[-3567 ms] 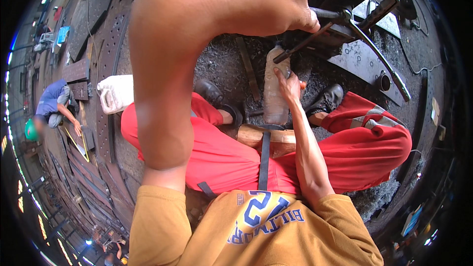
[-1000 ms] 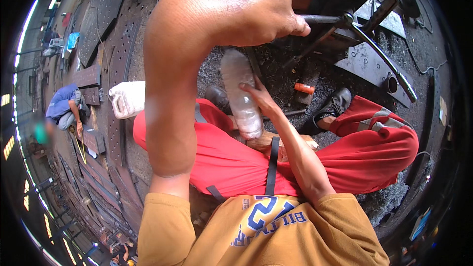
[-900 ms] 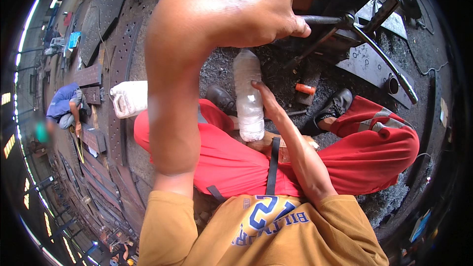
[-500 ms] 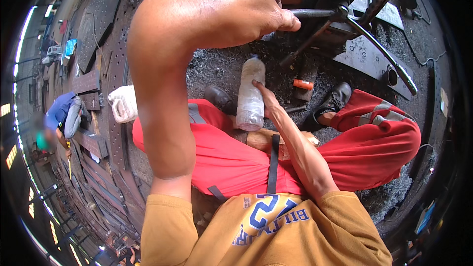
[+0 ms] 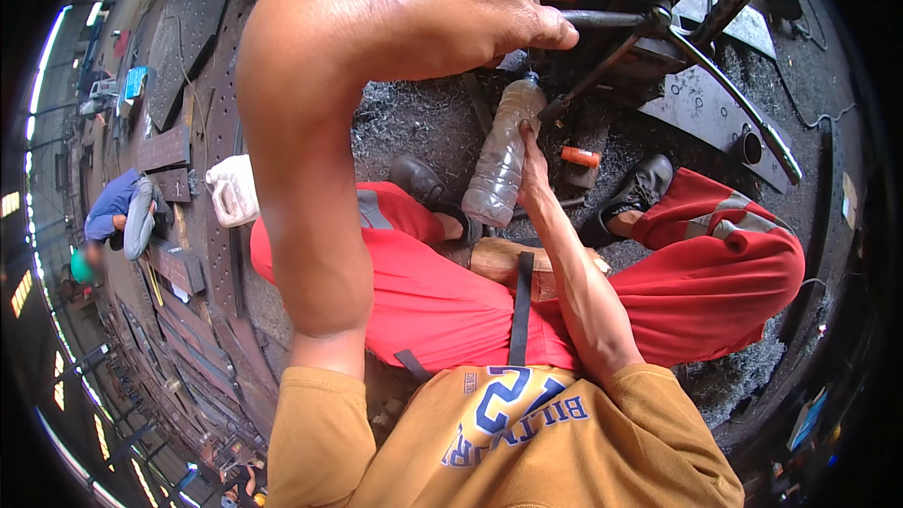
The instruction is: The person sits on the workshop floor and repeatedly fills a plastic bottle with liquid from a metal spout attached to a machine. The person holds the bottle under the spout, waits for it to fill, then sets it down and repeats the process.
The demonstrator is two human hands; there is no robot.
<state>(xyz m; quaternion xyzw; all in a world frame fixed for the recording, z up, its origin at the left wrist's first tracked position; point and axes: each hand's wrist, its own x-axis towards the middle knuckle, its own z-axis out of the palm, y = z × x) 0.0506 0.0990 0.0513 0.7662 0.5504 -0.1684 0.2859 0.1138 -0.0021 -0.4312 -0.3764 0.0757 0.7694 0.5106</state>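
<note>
My left hand [image 5: 529,26] reaches across the top of the view with its fingers closed round one bar of a dark, spoked metal handle [image 5: 607,19]. That handle belongs to a dark machine [image 5: 630,75] at the upper right, largely cut off by the edge. Wrapped against its right side, my right hand [image 5: 533,169] holds a cloudy clear plastic bottle [image 5: 500,155]. The bottle leans, its blue-tinted neck pointing up toward the machine; some liquid shows inside. Whether anything leaves the neck cannot be made out.
A wooden block [image 5: 513,268] lies between my red-trousered legs. Nearby are an orange cylinder [image 5: 580,156], a drilled metal plate [image 5: 701,99] and metal shavings [image 5: 404,118]. A white jug [image 5: 232,190] stands at left. Farther left, a person in blue [image 5: 115,207] bends over steel plates.
My right hand has raised the bottle toward the machine and tilted its neck to the right. My left hand stays on the handle. The person at left has drawn a hand back.
</note>
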